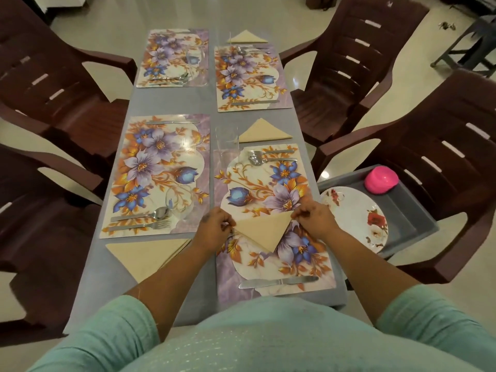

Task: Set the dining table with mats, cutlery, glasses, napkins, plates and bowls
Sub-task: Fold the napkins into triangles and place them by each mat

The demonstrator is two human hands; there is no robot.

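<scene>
A beige napkin [261,230] folded into a triangle hangs point-down over the near right floral mat [268,189]. My left hand [214,226] pinches its left corner and my right hand [314,217] pinches its right corner. On that mat lie a knife [277,282] near me and a fork and spoon [264,156] at the far end, with a clear glass [226,145] beside them. Three more mats carry cutlery; the near left mat [155,173] has a glass [178,204]. Folded napkins lie at the near left [145,257], middle right [264,132] and far right [247,37].
A grey tray [408,210] on the chair to my right holds floral plates [354,216] and a pink bowl upside down [381,181]. Dark brown plastic chairs [357,60] surround the grey table [171,103] on both sides.
</scene>
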